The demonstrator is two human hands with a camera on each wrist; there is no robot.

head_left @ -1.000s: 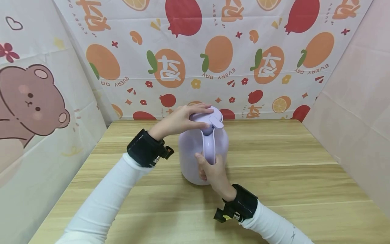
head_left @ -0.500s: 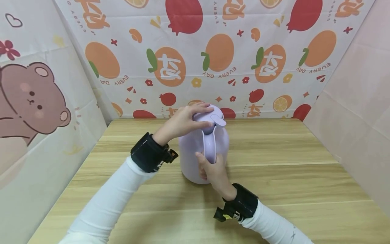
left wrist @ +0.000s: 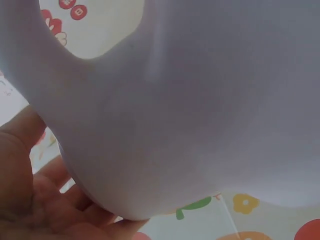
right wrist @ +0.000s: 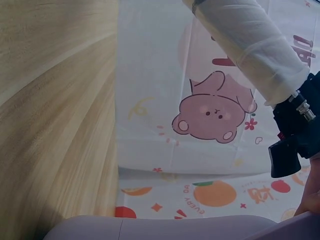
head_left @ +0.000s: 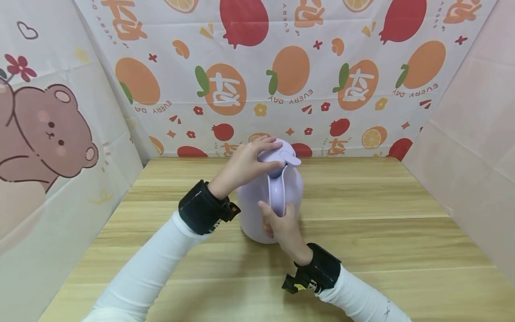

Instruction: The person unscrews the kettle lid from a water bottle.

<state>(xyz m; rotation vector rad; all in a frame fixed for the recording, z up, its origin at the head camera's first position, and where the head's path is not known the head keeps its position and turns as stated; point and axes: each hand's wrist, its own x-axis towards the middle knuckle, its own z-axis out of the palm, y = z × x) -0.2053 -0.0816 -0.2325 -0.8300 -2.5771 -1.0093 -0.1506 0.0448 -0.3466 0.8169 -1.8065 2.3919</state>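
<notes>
A lilac vacuum jug (head_left: 251, 217) stands upright on the table, its handle (head_left: 276, 193) facing me. My left hand (head_left: 246, 166) grips the round lid (head_left: 284, 146) from the left, thumb on the near side and fingers over the top. A small flat tab (head_left: 292, 159) on the lid points right, off the handle's line. Lower down, my right hand (head_left: 284, 229) holds the handle, its thumb on the left side. The left wrist view has the jug's smooth body (left wrist: 190, 125) close up, with my left hand (left wrist: 45, 195) at its edge. Only the jug's lilac edge (right wrist: 165, 229) shows in the right wrist view.
The wooden table (head_left: 382, 241) reaches back to a fruit-print cloth (head_left: 257, 76). A bear-print cloth (head_left: 52, 134) hangs at the left, a pale pinkish one (head_left: 474, 134) at the right. Each wrist wears a black band (head_left: 203, 208) with a small camera.
My left hand has shifted slightly right and turned the lid, so its tab has swung from near the handle further out to the right. My right hand and the jug body stay put.
</notes>
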